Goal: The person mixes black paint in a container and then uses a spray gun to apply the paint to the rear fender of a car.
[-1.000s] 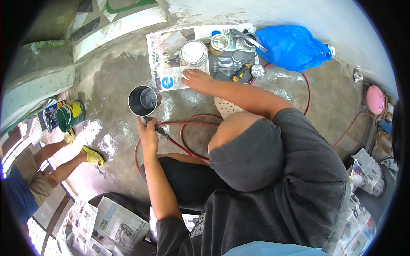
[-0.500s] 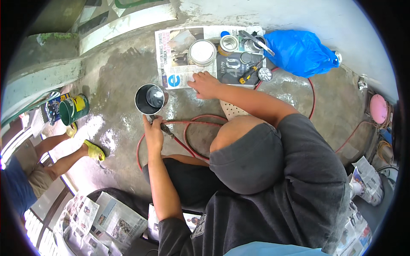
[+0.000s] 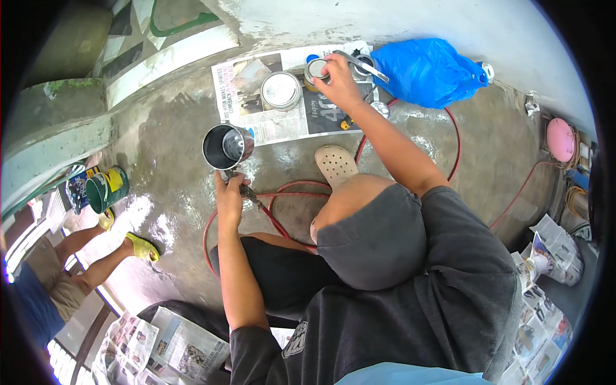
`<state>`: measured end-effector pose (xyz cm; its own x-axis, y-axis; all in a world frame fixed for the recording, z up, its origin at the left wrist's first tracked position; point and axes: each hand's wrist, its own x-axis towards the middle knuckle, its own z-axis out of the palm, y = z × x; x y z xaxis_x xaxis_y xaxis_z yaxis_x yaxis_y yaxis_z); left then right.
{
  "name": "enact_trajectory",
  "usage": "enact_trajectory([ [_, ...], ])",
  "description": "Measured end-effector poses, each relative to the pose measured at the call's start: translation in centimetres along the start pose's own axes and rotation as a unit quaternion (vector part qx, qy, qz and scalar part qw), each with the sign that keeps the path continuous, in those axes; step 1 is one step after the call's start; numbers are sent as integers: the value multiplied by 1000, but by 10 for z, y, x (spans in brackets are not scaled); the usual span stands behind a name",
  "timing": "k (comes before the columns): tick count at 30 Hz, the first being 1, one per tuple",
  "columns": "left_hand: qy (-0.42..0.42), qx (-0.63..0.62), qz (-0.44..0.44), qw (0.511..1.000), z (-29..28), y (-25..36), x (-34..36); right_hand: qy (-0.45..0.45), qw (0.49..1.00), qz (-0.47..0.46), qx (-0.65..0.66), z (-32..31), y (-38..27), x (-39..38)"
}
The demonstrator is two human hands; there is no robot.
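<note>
My left hand point(image 3: 229, 200) is closed around the handle of a spray gun, whose open metal cup point(image 3: 217, 149) faces up with a shiny inside. A red hose point(image 3: 277, 224) runs from the gun. My right hand point(image 3: 340, 85) reaches over newspaper point(image 3: 282, 131) on the floor, its fingers curled round the top of a small round can point(image 3: 315, 67). Beside that can stands a larger can with a pale lid point(image 3: 281, 90). A metal strip-like tool point(image 3: 363, 67) lies across another open can point(image 3: 364, 62), partly behind my hand.
A blue plastic bag point(image 3: 428, 74) sits at the newspaper's right. Loops of hose lie by my feet, near a beige clog point(image 3: 335, 165). At left stand a green bucket point(image 3: 99, 192) and another person in yellow clogs point(image 3: 142, 248). A pink round object point(image 3: 561, 140) is at far right.
My right hand has moved from the newspaper's near edge up and right to the small can, closing on it. My left hand still holds the spray gun. The view has shifted slightly.
</note>
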<state>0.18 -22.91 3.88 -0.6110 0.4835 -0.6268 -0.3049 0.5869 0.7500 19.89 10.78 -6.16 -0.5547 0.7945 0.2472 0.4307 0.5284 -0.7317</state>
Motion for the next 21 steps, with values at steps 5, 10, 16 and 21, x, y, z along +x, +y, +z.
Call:
enact_trajectory([
  [5, -17, 30, -30, 999, 1, 6, 1, 100, 990, -29, -97, -8, 4, -12],
  [10, 8, 0, -13, 1000, 1, 1, 6, 42, 933, 168, -314, -58, 90, -23],
  [16, -5, -4, 6, 1000, 5, 7, 6, -83, 886, 195, -413, -79, 98, -22],
  [21, -8, 4, 10, 1000, 13, 9, 5, 0, 977, 121, -175, -116, 96, -34],
])
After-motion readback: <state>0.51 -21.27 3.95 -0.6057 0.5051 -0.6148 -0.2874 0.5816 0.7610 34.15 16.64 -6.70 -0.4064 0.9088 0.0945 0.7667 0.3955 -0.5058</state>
